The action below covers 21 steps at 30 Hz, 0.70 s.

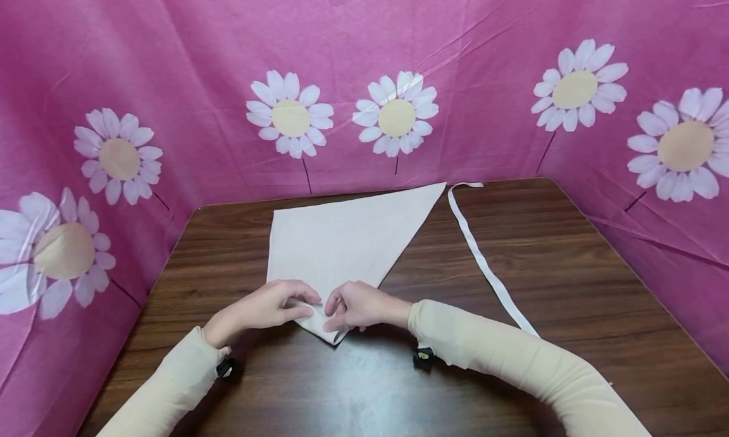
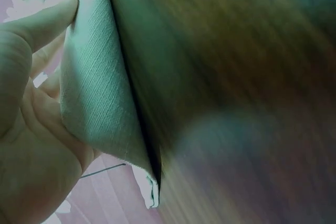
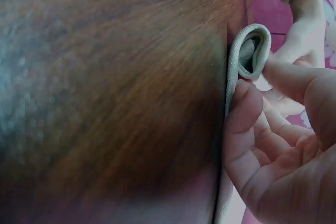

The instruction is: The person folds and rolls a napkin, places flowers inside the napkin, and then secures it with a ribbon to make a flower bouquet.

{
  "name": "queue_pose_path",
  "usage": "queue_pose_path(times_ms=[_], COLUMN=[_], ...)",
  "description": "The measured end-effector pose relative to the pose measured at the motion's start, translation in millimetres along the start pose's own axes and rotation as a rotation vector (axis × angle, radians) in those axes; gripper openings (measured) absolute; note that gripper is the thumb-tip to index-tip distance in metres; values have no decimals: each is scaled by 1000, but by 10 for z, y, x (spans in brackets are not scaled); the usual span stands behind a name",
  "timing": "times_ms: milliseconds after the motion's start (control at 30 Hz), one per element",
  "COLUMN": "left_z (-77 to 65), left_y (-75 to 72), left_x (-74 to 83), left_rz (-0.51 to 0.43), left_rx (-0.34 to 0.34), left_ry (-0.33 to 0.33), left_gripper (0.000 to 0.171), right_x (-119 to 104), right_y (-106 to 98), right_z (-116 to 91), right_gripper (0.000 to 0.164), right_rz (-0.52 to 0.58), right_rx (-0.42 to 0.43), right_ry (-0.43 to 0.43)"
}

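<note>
An off-white woven cloth point(image 1: 336, 241) lies on the table, its far edge slanting up to a point at the right. Its near corner is turned over into a small roll, whose spiral end point(image 3: 254, 51) shows in the right wrist view. My left hand point(image 1: 270, 305) grips the left part of this roll, with the thumb point(image 2: 50, 22) against the fabric. On the right, my right hand point(image 1: 361, 307) pinches the roll near its end between thumb and bent fingers. The two hands face each other closely over the near corner.
The brown wood-grain table point(image 1: 569, 260) carries a long white fabric strip point(image 1: 484, 266), which runs from the back edge down to beneath the right forearm. A pink curtain point(image 1: 484, 57) with daisies encloses the back and both sides.
</note>
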State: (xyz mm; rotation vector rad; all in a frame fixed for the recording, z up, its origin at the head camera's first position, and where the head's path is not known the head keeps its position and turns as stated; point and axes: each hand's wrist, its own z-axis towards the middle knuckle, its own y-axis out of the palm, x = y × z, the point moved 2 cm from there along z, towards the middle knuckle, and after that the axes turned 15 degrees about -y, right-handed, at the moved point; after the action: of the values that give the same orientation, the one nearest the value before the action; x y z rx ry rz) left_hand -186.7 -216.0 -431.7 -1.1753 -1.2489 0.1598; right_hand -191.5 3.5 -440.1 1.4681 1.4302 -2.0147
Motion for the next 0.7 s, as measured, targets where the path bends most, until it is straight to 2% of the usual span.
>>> queue_pose_path(times_ms=[100,233,367,467,567,700], left_z=[-6,-5,2,-11,-40,-81], left_y=[8,18,23,10,-15,-41], left_x=[13,21,11,2,-9,-7], left_rz=[9,14,19,55,110,179], left_rx=[18,40,76,143,214,225], left_ry=[-21,-29,-19,24,92,172], left_gripper=[23,22,19,14,13,22], right_x=[-22,-69,-99,-108,-110,-117], right_y=[8,33,48,43,37,26], right_z=[-2,-11,-24,-33,-38,-45], right_gripper=[25,36,20,9,8,12], right_rz=[-49,-183,-284,-306,-304,-275], right_rx=[-6,-17,-13,-9,-2,6], right_ry=[-5,-31,-66,-74,-69,-51])
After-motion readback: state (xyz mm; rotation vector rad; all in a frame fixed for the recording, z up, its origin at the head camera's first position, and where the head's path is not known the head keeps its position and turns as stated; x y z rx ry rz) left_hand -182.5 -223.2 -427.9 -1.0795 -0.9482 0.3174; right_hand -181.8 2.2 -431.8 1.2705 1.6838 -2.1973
